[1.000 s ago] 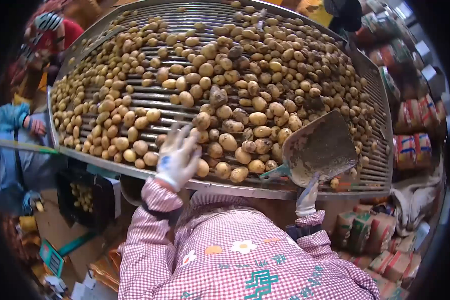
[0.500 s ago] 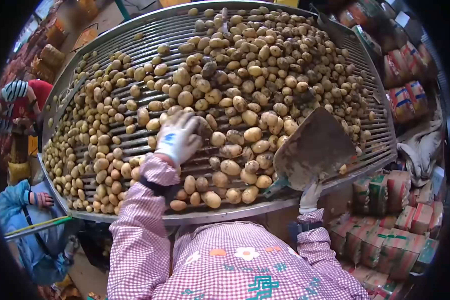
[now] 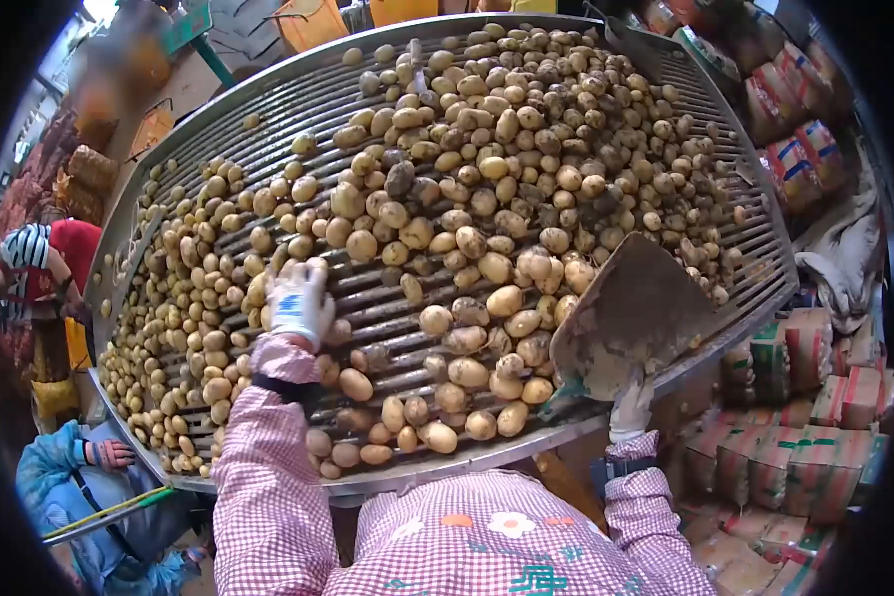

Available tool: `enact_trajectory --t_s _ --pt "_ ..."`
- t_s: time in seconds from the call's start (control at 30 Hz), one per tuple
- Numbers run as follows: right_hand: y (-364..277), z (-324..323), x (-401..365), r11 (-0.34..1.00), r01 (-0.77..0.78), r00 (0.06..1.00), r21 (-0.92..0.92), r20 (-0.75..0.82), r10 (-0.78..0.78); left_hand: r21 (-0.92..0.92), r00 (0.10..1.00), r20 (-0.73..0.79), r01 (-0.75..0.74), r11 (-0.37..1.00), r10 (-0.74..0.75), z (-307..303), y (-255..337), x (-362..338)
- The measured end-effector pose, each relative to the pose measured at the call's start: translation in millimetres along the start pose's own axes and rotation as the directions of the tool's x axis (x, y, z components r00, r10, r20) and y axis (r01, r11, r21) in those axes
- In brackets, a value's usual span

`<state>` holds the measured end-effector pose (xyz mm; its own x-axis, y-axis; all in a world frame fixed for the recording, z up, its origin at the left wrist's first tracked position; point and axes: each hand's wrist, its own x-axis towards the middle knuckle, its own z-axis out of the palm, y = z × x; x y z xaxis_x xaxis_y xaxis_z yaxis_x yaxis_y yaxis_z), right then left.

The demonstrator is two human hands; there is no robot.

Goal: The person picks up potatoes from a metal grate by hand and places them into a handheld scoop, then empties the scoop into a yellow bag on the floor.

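My left hand (image 3: 300,303), in a white glove with a blue print, lies palm down over the slats with its fingers stretched out. It is beside potatoes (image 3: 214,298) on the left half of the slatted metal table (image 3: 407,313), and nothing shows in its grip. At the front right edge, my gloved right hand (image 3: 631,407) is closed at the rear end of a muddy metal shovel (image 3: 634,308). Its blade points away from me and rests against the potato heap; my fingers are partly hidden.
A thick heap of potatoes (image 3: 606,149) covers the right and far side. Packed sacks (image 3: 785,462) stand at right. At left, a person in blue sleeves (image 3: 79,467) and one in red (image 3: 70,248) are beside the table. A small tool (image 3: 417,65) lies at the far side.
My left hand has moved left across the slats, and potatoes near it have shifted, baring more slats in the middle. My right hand stays at the shovel. The view has shifted slightly.
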<state>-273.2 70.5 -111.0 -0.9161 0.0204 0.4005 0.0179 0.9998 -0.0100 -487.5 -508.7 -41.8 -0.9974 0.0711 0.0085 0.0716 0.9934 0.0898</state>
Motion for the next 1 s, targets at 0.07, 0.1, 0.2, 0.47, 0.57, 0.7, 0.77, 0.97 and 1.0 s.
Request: enact_trajectory --t_s 0.07,0.1,0.2,0.47,0.57,0.7,0.77,0.97,1.0 --pt "-2.0 1.1 -0.8 1.000 -0.009 1.000 0.001 0.025 0.009 -0.026 0.997 0.068 0.030 0.999 -0.028 -8.6 -26.7 7.8" --pt "-2.3 -0.7 0.4 0.999 0.035 0.999 -0.014 -0.005 -0.035 -0.086 1.000 0.002 -0.028 0.996 0.028 -10.5 -30.3 13.3" --pt "8.1 6.6 -8.3 0.998 0.057 0.998 -0.008 -0.002 -0.057 -0.291 0.979 -0.175 -0.150 0.945 0.102 -13.4 -19.8 51.3" --pt "19.1 16.1 -21.4 0.970 -0.151 0.988 0.190 0.072 0.139 -0.322 0.993 0.041 0.119 0.939 -0.112 19.2 24.4 142.2" --pt "23.3 23.3 -31.4 0.940 -0.229 0.973 0.252 0.100 0.210 -0.285 0.992 -0.009 -0.122 0.951 0.125 21.6 20.1 128.7" --pt "11.7 12.7 -15.0 0.982 -0.080 0.996 0.168 0.055 0.072 -0.406 0.930 0.291 -0.094 0.909 0.226 -19.1 8.3 104.1" --pt "8.1 8.2 -17.0 0.997 0.023 1.000 0.069 0.012 -0.024 -0.407 0.933 0.234 -0.162 0.899 0.274 -16.9 13.6 101.2" --pt "4.3 -0.3 -12.8 0.978 -0.085 0.996 0.188 0.044 0.078 -0.152 0.876 -0.025 -0.480 0.864 0.482 -8.3 103.6 115.3" --pt "3.8 2.9 -12.0 0.896 -0.264 0.964 0.356 0.135 0.230 -0.064 0.856 -0.045 -0.517 0.853 0.515 6.5 97.2 118.6"
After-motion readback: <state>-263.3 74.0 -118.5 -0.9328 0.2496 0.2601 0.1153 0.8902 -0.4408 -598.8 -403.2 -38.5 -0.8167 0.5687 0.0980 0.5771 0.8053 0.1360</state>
